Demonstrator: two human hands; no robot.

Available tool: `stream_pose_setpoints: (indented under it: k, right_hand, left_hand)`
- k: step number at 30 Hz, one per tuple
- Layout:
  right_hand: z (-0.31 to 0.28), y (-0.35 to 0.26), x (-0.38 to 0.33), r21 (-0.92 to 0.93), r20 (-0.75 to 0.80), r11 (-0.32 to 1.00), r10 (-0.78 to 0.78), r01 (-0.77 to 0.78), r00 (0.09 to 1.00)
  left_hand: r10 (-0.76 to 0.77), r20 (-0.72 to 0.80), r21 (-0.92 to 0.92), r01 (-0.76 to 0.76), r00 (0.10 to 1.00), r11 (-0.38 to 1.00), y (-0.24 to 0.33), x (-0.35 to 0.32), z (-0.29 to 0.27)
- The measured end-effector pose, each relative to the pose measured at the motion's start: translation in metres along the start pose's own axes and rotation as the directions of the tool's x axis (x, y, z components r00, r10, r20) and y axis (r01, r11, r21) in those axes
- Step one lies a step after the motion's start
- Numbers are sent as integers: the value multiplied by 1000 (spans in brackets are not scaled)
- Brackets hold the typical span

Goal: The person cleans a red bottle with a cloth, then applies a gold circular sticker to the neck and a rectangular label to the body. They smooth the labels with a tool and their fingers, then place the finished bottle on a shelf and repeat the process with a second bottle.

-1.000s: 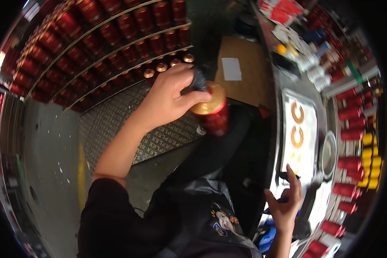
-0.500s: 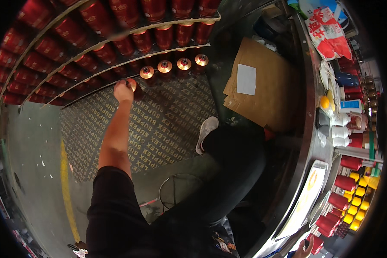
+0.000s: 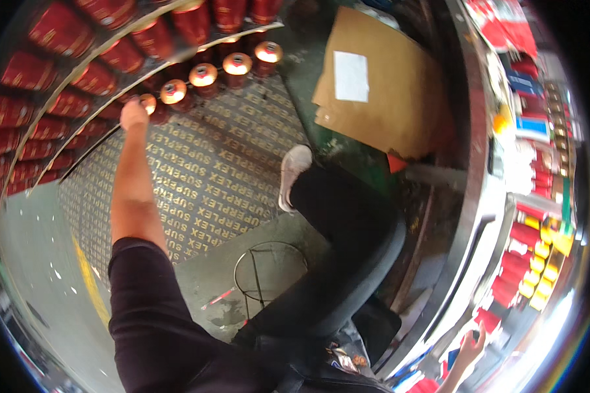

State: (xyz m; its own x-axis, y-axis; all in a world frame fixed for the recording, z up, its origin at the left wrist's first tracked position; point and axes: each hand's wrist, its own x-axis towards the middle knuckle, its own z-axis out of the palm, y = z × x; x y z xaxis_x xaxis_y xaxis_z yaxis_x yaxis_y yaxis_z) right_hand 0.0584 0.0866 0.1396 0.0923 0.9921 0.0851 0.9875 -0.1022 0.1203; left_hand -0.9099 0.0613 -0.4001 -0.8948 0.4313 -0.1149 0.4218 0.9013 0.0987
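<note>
My left hand [image 3: 134, 115] reaches out to the far left, its fingers closed around the top of a red bottle [image 3: 149, 103] with a gold shoulder. Most of that bottle is hidden behind the hand. It stands at the left end of a row of like bottles [image 3: 203, 76] on a patterned board [image 3: 203, 170]. At the lower right, my right hand [image 3: 472, 340] is over the edge of the bench, small and blurred near the rim of the view. Its fingers look spread, close to a red object [image 3: 486, 319].
Red bottles [image 3: 62, 29] fill stacked tiers at the upper left. Flattened cardboard [image 3: 387, 85] with a white sheet lies right of the board. My shoe [image 3: 295, 173] rests on the board's edge. A wire ring stand [image 3: 270, 245] is nearby. Yellow and red items [image 3: 534, 268] crowd the bench.
The whole view has shifted. My left hand has brought the bottle from in front of the row to its left end, and the bottle is less tilted.
</note>
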Motion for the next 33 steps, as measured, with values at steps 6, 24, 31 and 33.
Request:
stream_pose_setpoints:
  k: [6,24,31,33]
  right_hand:
    - [-5,-38,-84,209,-54,939,290,-273,956]
    - [85,34,-307,888,-78,291,859,-357,506]
    - [155,59,-347,934,20,83,959,-348,283]
    - [159,66,-359,937,39,35,979,-349,200]
  left_hand:
    - [35,-243,-119,-66,969,991,33,-27,3]
    - [716,-595,-666,-275,-365,-694,603,-857,-336]
    - [778,-603,-570,-588,-174,-574,772,-1075,-317]
    - [889,-423,-627,-651,-175,-427,782,-1110,-306]
